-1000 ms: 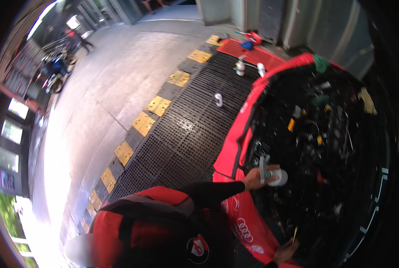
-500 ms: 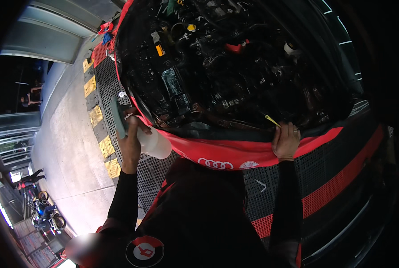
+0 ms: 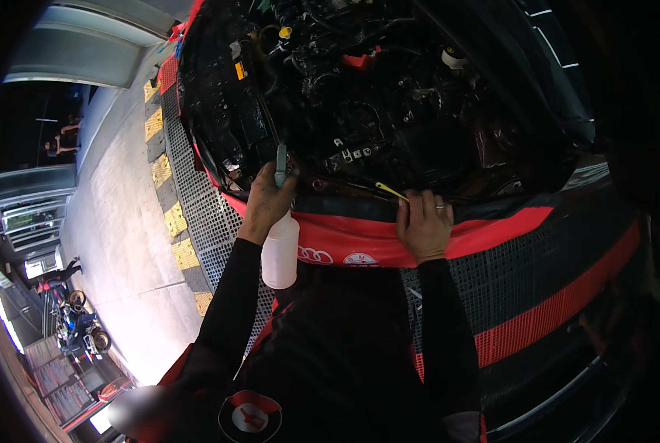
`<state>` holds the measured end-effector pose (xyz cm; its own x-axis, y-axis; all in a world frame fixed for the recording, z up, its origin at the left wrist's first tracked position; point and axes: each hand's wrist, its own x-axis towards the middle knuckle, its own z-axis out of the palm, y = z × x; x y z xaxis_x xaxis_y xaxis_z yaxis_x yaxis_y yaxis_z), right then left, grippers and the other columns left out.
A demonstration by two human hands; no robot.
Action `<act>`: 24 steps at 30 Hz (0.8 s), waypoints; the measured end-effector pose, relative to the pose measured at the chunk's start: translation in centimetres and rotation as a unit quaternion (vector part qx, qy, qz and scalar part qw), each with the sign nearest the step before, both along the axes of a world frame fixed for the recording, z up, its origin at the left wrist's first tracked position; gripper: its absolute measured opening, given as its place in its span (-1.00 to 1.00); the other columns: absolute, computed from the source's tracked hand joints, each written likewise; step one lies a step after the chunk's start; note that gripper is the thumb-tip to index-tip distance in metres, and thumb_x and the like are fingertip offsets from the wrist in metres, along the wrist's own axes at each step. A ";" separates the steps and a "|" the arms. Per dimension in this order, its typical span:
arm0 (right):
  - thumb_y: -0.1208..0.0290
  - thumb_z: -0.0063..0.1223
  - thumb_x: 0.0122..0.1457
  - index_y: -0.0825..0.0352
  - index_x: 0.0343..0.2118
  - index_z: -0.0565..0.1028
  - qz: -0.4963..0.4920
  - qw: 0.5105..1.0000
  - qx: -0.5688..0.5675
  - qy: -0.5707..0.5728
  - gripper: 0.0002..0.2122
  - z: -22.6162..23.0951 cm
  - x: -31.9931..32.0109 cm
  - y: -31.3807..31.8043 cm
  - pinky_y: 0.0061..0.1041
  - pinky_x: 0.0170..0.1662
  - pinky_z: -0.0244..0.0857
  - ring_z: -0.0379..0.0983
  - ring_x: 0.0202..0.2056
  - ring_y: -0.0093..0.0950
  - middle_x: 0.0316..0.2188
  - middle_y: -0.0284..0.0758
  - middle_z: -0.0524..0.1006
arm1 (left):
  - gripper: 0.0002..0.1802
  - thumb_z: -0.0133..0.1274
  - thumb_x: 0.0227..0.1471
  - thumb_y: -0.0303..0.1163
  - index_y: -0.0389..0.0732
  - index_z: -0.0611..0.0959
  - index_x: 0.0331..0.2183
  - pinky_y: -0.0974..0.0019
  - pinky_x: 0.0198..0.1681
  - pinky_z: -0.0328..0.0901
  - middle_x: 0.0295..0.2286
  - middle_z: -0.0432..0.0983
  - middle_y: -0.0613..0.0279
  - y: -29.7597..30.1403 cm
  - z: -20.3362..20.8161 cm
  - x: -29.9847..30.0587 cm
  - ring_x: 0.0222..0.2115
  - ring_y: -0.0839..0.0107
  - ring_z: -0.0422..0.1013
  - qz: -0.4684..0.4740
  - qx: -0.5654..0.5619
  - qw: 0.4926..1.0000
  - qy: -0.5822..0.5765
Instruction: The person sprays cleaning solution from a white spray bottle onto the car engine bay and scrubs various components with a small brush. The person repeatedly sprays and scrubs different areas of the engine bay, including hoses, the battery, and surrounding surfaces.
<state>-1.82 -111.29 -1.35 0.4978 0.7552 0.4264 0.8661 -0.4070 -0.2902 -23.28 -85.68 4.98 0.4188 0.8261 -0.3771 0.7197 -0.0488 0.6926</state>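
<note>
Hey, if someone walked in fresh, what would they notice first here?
The open engine bay fills the top, dark and crowded. At its red front edge, the left hand grips a white spray bottle by its head, while the right hand rests beside a thin yellow-tipped stick.

- One white spray bottle (image 3: 280, 251), in the left hand (image 3: 268, 198).
- One thin yellow-tipped tool (image 3: 390, 191) at the right hand (image 3: 424, 225).
- Two hands at one open engine bay (image 3: 359, 96).
- One red fender cover (image 3: 359, 240).
- One motorcycle (image 3: 79, 328) far off.
</note>
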 end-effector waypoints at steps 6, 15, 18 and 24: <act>0.22 0.29 0.31 0.16 -0.10 0.66 0.012 1.000 0.009 0.008 -0.81 0.0 0.1 -0.1 -0.27 -0.17 0.38 0.59 -0.22 -0.36 -0.22 -0.38 0.57 | -0.46 0.24 0.32 0.02 -0.34 0.67 -0.08 -0.11 -0.02 0.49 -0.17 0.66 -0.25 -0.4 -1.3 1.4 -0.10 -0.23 0.64 -0.040 0.088 0.990 0.102; 0.25 0.28 0.30 0.16 -0.12 0.67 0.024 0.999 0.035 0.008 -0.83 -0.1 0.2 -0.1 -0.29 -0.17 0.39 0.57 -0.25 -0.38 -0.24 -0.40 0.58 | -0.47 0.24 0.32 0.03 -0.30 0.66 -0.07 -0.14 0.00 0.49 -0.17 0.68 -0.25 -0.3 -1.2 2.1 -0.10 -0.24 0.64 -0.044 0.108 0.987 0.114; 0.21 0.28 0.30 0.14 -0.12 0.65 0.020 0.999 0.036 0.008 -0.82 -0.1 0.2 -0.1 -0.29 -0.16 0.38 0.58 -0.22 -0.39 -0.22 -0.42 0.57 | -0.47 0.25 0.32 0.05 -0.31 0.65 -0.14 -0.10 -0.06 0.50 -0.22 0.68 -0.23 -0.1 -1.5 1.6 -0.16 -0.23 0.65 -0.031 0.131 0.981 0.138; 0.20 0.28 0.29 0.14 -0.14 0.64 0.028 0.998 0.055 0.019 -0.81 -0.3 0.1 -0.3 -0.32 -0.15 0.37 0.57 -0.20 -0.41 -0.21 -0.43 0.58 | -0.47 0.29 0.32 0.02 -0.34 0.65 -0.13 0.02 -0.19 0.53 -0.28 0.71 -0.16 0.2 -0.7 0.6 -0.28 -0.02 0.71 -0.021 0.142 0.987 0.073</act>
